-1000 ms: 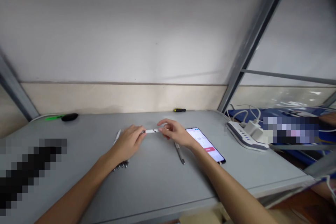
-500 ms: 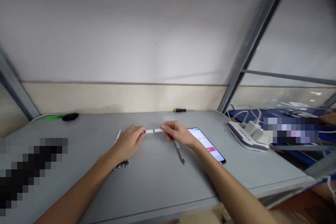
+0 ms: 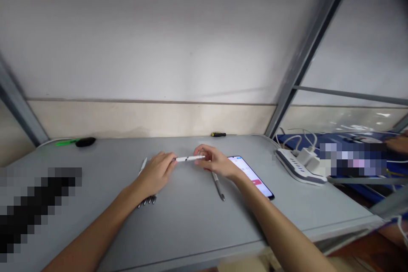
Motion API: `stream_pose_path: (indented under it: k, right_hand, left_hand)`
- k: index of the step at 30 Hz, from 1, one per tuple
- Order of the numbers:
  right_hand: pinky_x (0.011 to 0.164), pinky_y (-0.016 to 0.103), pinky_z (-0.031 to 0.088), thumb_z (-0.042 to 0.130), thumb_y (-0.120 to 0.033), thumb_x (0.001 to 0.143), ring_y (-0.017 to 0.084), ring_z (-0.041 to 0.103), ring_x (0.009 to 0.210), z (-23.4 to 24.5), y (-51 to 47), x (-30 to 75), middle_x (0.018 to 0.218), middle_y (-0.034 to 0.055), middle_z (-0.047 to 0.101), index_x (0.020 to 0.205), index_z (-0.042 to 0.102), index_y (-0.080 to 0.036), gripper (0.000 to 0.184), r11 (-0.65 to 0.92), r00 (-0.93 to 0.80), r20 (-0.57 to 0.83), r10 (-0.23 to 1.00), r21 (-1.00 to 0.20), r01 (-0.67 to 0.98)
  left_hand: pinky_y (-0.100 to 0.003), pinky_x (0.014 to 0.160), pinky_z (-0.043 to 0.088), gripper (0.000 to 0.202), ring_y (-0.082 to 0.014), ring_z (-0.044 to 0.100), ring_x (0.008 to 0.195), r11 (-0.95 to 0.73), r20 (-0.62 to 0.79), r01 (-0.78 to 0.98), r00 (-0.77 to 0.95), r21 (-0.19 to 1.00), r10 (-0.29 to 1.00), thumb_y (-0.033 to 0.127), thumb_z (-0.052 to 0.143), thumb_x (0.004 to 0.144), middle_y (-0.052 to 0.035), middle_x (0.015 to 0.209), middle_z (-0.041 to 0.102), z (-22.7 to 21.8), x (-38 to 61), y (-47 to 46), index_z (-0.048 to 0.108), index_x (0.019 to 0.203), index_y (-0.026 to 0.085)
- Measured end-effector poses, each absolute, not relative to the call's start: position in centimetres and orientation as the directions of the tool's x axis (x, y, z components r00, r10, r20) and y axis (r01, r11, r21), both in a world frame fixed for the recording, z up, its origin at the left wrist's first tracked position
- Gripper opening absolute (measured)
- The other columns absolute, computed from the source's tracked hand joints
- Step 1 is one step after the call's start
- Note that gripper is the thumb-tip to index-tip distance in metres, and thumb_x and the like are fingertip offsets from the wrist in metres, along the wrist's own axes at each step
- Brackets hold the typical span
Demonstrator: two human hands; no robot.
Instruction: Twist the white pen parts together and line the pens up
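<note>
My left hand (image 3: 157, 173) is closed on one end of a white pen (image 3: 188, 158), which points right across the desk. Around the pen's other end, my right hand (image 3: 215, 161) has its thumb and fingers parted, and I see no grip on it. Below the left hand, the silver ends of several pens (image 3: 147, 200) stick out; their middles are hidden. A white pen with a grey end (image 3: 219, 188) lies by the right hand, its upper part covered. The phone (image 3: 251, 174), screen lit, lies beside the right wrist.
A black and yellow screwdriver handle (image 3: 218, 134) lies near the wall. At the back left are a black object (image 3: 85, 142) and a green strip (image 3: 66, 142). A white power strip (image 3: 299, 165) with plugs stands on the right. Beyond the desk, a person's hand (image 3: 398, 143) shows.
The fingers of my right hand have parted from the pen's right end, leaving more of it in sight. My left hand keeps its hold in the same place.
</note>
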State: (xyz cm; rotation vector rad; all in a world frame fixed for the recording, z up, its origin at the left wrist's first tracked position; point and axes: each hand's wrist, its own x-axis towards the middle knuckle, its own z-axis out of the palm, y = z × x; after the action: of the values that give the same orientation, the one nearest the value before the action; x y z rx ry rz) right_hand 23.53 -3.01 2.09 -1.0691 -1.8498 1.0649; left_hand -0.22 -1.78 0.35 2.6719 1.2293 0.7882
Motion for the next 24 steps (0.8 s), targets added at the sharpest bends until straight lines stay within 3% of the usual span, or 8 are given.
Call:
stream_pose_path:
  k: [5, 10, 12, 14, 17, 19, 21, 24]
  right_hand:
    - [0.047, 0.023, 0.031, 0.046, -0.051, 0.089, 0.009, 0.039, 0.047, 2.01, -3.02, 23.58, 0.053, -0.0025, 0.048, 0.077, 0.058, -0.016, 0.04, 0.238, -0.359, 0.103, 0.928, -0.904, 0.354]
    - [0.047, 0.021, 0.033, 0.066, -0.042, 0.078, 0.009, 0.045, 0.052, 1.89, -2.91, 23.59, 0.066, -0.0039, 0.051, 0.1, 0.057, -0.021, 0.031, 0.267, -0.373, 0.162, 0.914, -0.931, 0.248]
    - [0.047, 0.022, 0.032, 0.056, -0.047, 0.085, 0.008, 0.041, 0.048, 1.8, -2.8, 23.64, 0.057, -0.0037, 0.048, 0.084, 0.059, -0.018, 0.029, 0.256, -0.379, 0.134, 0.916, -0.921, 0.293]
    - [0.047, 0.023, 0.031, 0.045, -0.052, 0.089, 0.008, 0.038, 0.046, 1.71, -2.71, 23.69, 0.052, -0.003, 0.046, 0.072, 0.056, -0.016, 0.041, 0.243, -0.366, 0.112, 0.924, -0.911, 0.334]
    - [0.048, 0.022, 0.034, 0.061, -0.048, 0.081, 0.009, 0.043, 0.05, 1.64, -2.66, 23.77, 0.061, -0.004, 0.05, 0.09, 0.059, -0.018, 0.031, 0.271, -0.347, 0.163, 0.923, -0.917, 0.291]
    - [0.048, 0.021, 0.035, 0.069, -0.043, 0.075, 0.009, 0.045, 0.052, 1.56, -2.61, 23.82, 0.065, -0.0046, 0.051, 0.098, 0.059, -0.02, 0.034, 0.294, -0.358, 0.185, 0.915, -0.915, 0.277]
    - [0.047, 0.022, 0.033, 0.06, -0.048, 0.082, 0.009, 0.043, 0.048, 1.41, -2.51, 23.85, 0.057, -0.004, 0.05, 0.086, 0.06, -0.018, 0.03, 0.285, -0.372, 0.156, 0.915, -0.902, 0.324]
    - [0.046, 0.023, 0.032, 0.04, -0.054, 0.091, 0.009, 0.039, 0.044, 1.26, -2.41, 23.84, 0.049, -0.0029, 0.048, 0.074, 0.057, -0.016, 0.044, 0.254, -0.345, 0.121, 0.931, -0.893, 0.372]
  left_hand:
    - [-0.031, 0.074, 0.04, 0.03, -0.0185, 0.053, 0.082, -0.674, 0.412, 0.679, 0.546, 0.292, 0.729, 0.034, 0.028, 0.098, -0.0024, 0.087, 0.057, 0.37, -0.26, -1.84, 0.056, 0.102, 0.023]
    - [-0.031, 0.072, 0.039, 0.029, -0.0182, 0.053, 0.081, -0.681, 0.43, 0.67, 0.543, 0.295, 0.721, 0.033, 0.029, 0.098, -0.002, 0.084, 0.057, 0.31, -0.26, -1.75, 0.056, 0.098, 0.023]
    - [-0.03, 0.071, 0.04, 0.029, -0.0179, 0.052, 0.08, -0.684, 0.429, 0.668, 0.548, 0.293, 0.718, 0.033, 0.029, 0.098, -0.0016, 0.083, 0.056, 0.33, -0.26, -1.76, 0.056, 0.097, 0.022]
    - [-0.031, 0.073, 0.04, 0.029, -0.0179, 0.053, 0.081, -0.689, 0.431, 0.663, 0.551, 0.293, 0.714, 0.032, 0.029, 0.098, -0.0015, 0.084, 0.057, 0.35, -0.27, -1.78, 0.056, 0.097, 0.023]
    - [-0.031, 0.072, 0.04, 0.029, -0.0181, 0.053, 0.081, -0.675, 0.413, 0.675, 0.546, 0.298, 0.729, 0.033, 0.028, 0.098, -0.0016, 0.084, 0.057, 0.37, -0.32, -1.78, 0.056, 0.099, 0.023]
    - [-0.031, 0.071, 0.04, 0.03, -0.0184, 0.052, 0.08, -0.661, 0.395, 0.689, 0.542, 0.297, 0.742, 0.034, 0.028, 0.098, -0.0017, 0.082, 0.056, 0.35, -0.33, -1.77, 0.055, 0.098, 0.023]
    - [-0.031, 0.073, 0.04, 0.031, -0.0187, 0.052, 0.082, -0.669, 0.393, 0.683, 0.552, 0.293, 0.735, 0.034, 0.026, 0.098, -0.002, 0.083, 0.056, 0.31, -0.31, -1.76, 0.055, 0.098, 0.023]
    - [-0.032, 0.076, 0.04, 0.03, -0.0185, 0.052, 0.084, -0.687, 0.395, 0.662, 0.569, 0.3, 0.721, 0.034, 0.026, 0.098, -0.0022, 0.086, 0.056, 0.24, -0.27, -1.74, 0.055, 0.099, 0.023]
